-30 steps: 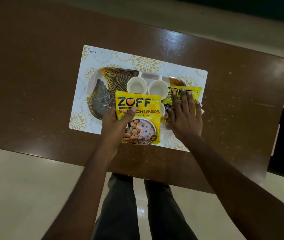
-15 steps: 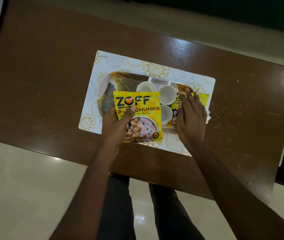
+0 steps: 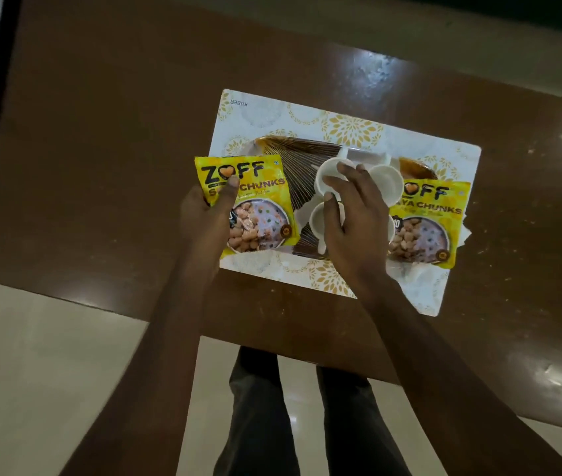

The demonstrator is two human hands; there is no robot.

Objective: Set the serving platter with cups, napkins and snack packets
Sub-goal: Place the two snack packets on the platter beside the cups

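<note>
Over platter's left end, upright snack packet (image 3: 248, 204) in left hand (image 3: 207, 221)

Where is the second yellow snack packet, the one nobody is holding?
It lies at the platter's right end, just right of the right hand and the white cups.

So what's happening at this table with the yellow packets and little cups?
A person stands at a brown table, setting up a serving platter that sits on a patterned placemat. The left hand holds one yellow snack packet at the platter's left edge. The right hand is over the small white cups in the middle, fingers on them. A second packet already lies on the right side.
</note>
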